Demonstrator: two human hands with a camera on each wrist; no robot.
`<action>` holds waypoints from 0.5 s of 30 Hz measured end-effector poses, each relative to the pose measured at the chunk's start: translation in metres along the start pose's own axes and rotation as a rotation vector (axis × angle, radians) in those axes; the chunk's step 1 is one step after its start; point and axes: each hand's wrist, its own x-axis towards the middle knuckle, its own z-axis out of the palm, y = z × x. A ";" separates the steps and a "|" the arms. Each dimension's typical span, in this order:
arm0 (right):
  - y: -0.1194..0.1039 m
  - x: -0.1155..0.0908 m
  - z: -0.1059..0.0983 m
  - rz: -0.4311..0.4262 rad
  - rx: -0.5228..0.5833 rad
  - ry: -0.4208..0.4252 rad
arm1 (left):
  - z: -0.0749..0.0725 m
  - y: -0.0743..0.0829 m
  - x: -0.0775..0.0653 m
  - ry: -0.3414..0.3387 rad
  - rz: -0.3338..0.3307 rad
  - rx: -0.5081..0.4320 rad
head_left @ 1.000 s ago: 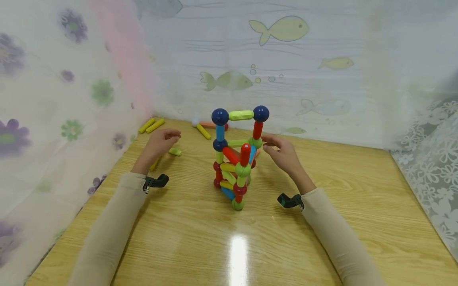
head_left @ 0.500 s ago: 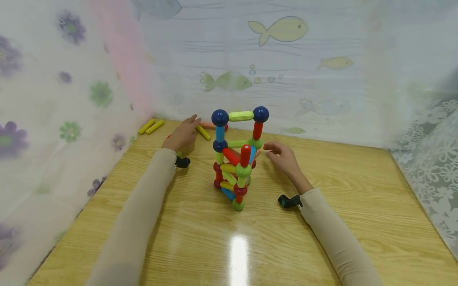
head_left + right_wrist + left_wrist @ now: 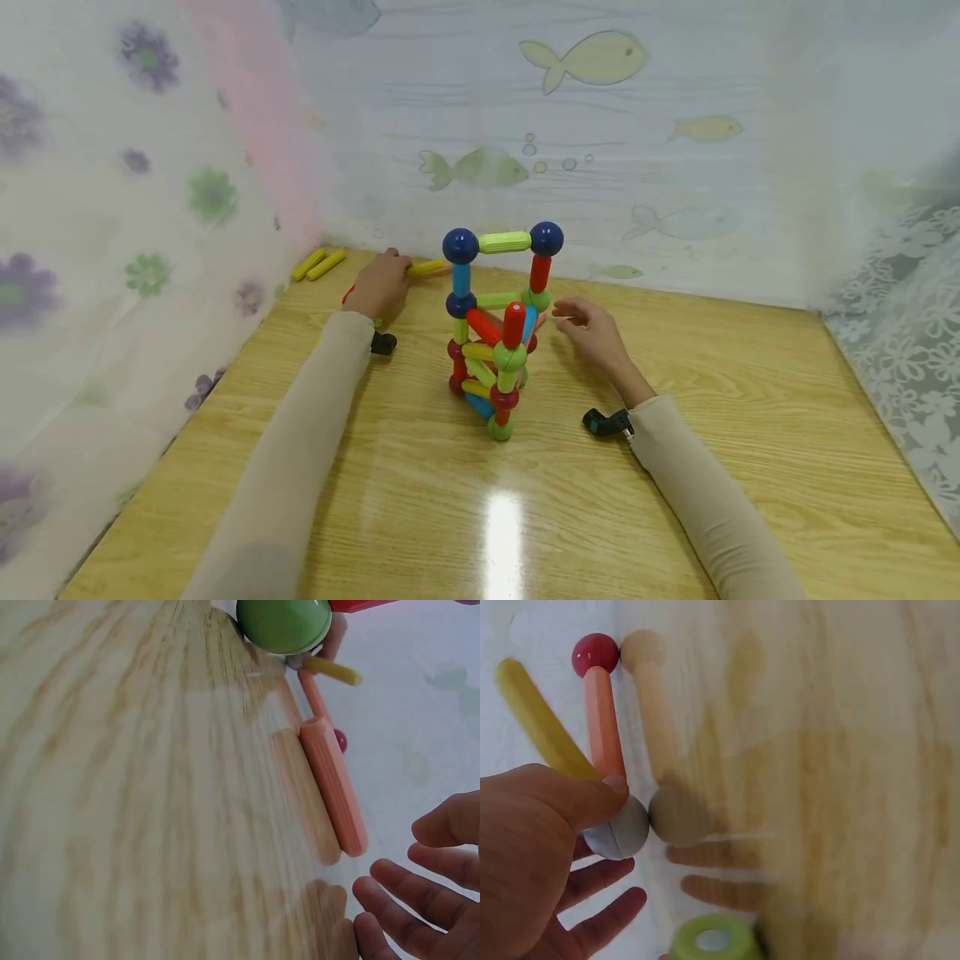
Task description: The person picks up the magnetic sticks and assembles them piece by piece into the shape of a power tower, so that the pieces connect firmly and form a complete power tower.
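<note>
My left hand [image 3: 378,285] pinches a light grey ball [image 3: 622,831] at the back left of the table, its thumb on the near side. From that ball extend a yellow magnetic rod [image 3: 547,724] and an orange rod [image 3: 604,724] with a red ball [image 3: 595,655] at its far end. A tower of colourful magnetic rods and balls stands mid-table, topped by two dark blue balls joined by a lime rod [image 3: 504,242]. Right of the tower, my right hand [image 3: 592,331] rests with loosely bent fingers, holding nothing. Another orange rod [image 3: 334,787] lies beyond its fingertips.
Two yellow rods [image 3: 318,264] lie at the table's back left corner. A lime rod [image 3: 714,941] shows its end close to my left hand. Printed fabric [image 3: 480,108] hangs along the table's back and left edges. Lace [image 3: 915,317] borders the right side.
My left hand has moved right and away to the grey ball and now pinches it. The yellow rod has swung from slanting toward me to pointing right. My right hand has barely moved.
</note>
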 end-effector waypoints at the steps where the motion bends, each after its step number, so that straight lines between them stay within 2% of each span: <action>1: 0.000 0.000 0.001 0.000 0.001 -0.003 | 0.001 -0.001 0.000 -0.008 -0.001 -0.006; 5: 0.002 -0.001 0.003 0.000 -0.012 -0.010 | 0.001 -0.012 0.000 -0.058 0.022 -0.102; 8: 0.002 -0.001 0.002 0.001 -0.038 -0.007 | -0.005 -0.022 -0.003 -0.097 0.023 -0.235; 10: 0.002 -0.001 0.001 0.006 -0.046 -0.009 | -0.012 -0.028 -0.009 -0.088 0.002 -0.297; 12: 0.002 -0.001 0.001 0.008 -0.050 -0.012 | -0.020 -0.034 -0.018 -0.075 -0.044 -0.305; 15: 0.003 -0.001 0.001 0.013 -0.047 -0.020 | -0.030 -0.041 -0.034 -0.088 -0.105 -0.221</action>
